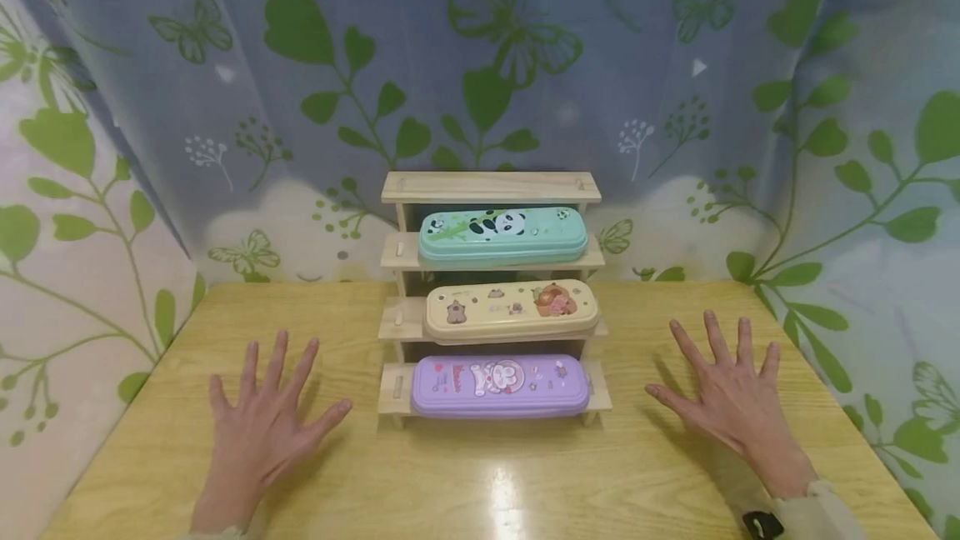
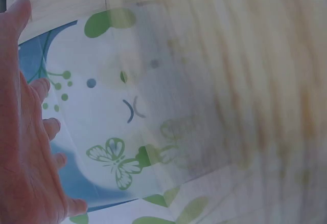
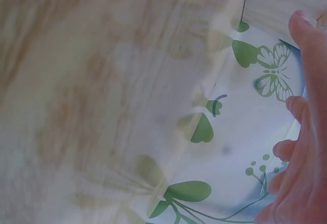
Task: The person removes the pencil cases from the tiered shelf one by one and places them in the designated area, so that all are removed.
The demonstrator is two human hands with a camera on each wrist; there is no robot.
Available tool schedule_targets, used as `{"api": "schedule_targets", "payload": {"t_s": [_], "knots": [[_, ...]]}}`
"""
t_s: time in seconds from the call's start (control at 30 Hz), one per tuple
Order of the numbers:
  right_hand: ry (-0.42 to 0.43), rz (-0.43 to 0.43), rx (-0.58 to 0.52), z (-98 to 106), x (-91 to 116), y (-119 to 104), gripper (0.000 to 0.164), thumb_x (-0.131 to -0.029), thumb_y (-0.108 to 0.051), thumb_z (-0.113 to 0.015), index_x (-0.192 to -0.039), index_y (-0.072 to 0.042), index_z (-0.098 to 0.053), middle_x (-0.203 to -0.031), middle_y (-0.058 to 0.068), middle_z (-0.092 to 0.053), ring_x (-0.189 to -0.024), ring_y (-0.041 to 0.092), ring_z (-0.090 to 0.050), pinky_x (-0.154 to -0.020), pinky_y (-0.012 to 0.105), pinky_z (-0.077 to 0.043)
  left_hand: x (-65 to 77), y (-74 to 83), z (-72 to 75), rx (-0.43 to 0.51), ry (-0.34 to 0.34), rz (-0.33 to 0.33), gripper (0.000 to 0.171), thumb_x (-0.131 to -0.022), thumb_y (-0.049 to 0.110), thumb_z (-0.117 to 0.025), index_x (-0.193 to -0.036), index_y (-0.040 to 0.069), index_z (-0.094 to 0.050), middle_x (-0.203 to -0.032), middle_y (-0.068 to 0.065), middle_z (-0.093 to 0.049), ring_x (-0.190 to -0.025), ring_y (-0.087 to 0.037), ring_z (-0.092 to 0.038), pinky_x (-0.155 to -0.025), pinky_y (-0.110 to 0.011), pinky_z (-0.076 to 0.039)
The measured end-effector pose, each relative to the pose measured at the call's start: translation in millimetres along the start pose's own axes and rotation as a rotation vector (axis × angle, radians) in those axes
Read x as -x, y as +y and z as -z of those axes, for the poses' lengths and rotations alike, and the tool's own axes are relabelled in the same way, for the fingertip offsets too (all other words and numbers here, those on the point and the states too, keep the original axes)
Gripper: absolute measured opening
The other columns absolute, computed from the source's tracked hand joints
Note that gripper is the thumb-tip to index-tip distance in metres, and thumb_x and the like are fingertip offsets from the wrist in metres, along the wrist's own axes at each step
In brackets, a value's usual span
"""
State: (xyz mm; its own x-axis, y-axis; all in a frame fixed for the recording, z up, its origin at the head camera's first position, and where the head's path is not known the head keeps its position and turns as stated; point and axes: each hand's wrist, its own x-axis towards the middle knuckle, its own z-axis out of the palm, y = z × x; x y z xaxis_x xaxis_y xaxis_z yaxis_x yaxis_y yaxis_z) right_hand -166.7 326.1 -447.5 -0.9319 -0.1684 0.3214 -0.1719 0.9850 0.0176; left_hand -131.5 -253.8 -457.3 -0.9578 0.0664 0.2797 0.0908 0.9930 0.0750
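Note:
A stepped wooden rack (image 1: pixel 491 187) stands at the middle of the table. On its lower tiers lie three pencil cases with rounded ends: a mint-green one (image 1: pixel 457 247) with pandas, a cream one (image 1: pixel 480 323) with animal pictures below it, and a purple one (image 1: pixel 442 402) with a cartoon figure at the bottom. To the left of the rack, my left hand (image 1: pixel 258 432) is spread palm down and holds nothing. My right hand (image 1: pixel 738 407) is spread likewise on the other side. Neither touches a case. Both wrist views show a hand (image 2: pixel 28 147) (image 3: pixel 309 147) with nothing in its fingers.
The rack's top tier bears no case. A light wooden table (image 1: pixel 495 482) spreads beneath everything. Behind it and at both sides hangs a cloth (image 1: pixel 525 140) printed with leaves and butterflies. A dark band (image 1: pixel 762 525) shows at the right wrist.

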Motion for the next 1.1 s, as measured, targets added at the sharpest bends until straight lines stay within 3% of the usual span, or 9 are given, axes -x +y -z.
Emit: {"api": "schedule_targets", "payload": {"t_s": [0.4, 0.77, 0.93, 1.1], "knots": [[0.0, -0.008, -0.029, -2.1, 7.9, 4.0, 0.098, -0.081, -0.078, -0.063, -0.159, -0.026, -0.035, -0.162, 0.031, -0.03, -0.143, 0.07, -0.02, -0.101, 0.09, -0.012, -1.2, -2.6, -1.0, 0.02, 0.023, -0.004, 0.094, -0.088, 0.079, -0.052, -0.163, 0.027, -0.027, -0.171, -0.016, -0.019, -0.154, -0.052, -0.013, -0.105, -0.088, -0.008], [-0.051, -0.014, -0.065, 0.8, 8.7, 0.3, 0.096, -0.084, -0.075, -0.062, -0.16, -0.025, -0.033, -0.163, 0.031, -0.027, -0.143, 0.07, -0.016, -0.101, 0.091, -0.01, -1.1, -0.7, -1.2, 0.022, -0.017, 0.0, 0.093, -0.09, 0.078, -0.049, -0.164, 0.028, -0.022, -0.173, -0.014, -0.011, -0.154, -0.053, -0.011, -0.107, -0.087, -0.006], [-0.079, -0.002, -0.138, 3.5, 7.7, -7.6, 0.093, -0.087, -0.07, -0.064, -0.162, -0.025, -0.031, -0.166, 0.029, -0.023, -0.146, 0.067, -0.014, -0.101, 0.089, -0.014, -3.6, 2.5, -3.6, 0.057, 0.018, -0.02, 0.091, -0.09, 0.075, -0.053, -0.163, 0.029, -0.025, -0.17, -0.016, -0.021, -0.151, -0.054, -0.019, -0.107, -0.085, -0.014], [-0.094, 0.028, -0.257, 6.8, 3.4, -21.7, 0.089, -0.09, -0.062, -0.067, -0.162, -0.024, -0.031, -0.168, 0.025, -0.02, -0.151, 0.059, -0.012, -0.106, 0.084, -0.017, -10.1, 8.9, -4.3, 0.149, 0.064, -0.058, 0.085, -0.091, 0.067, -0.06, -0.161, 0.03, -0.031, -0.166, -0.017, -0.03, -0.149, -0.052, -0.027, -0.105, -0.08, -0.026]]}}
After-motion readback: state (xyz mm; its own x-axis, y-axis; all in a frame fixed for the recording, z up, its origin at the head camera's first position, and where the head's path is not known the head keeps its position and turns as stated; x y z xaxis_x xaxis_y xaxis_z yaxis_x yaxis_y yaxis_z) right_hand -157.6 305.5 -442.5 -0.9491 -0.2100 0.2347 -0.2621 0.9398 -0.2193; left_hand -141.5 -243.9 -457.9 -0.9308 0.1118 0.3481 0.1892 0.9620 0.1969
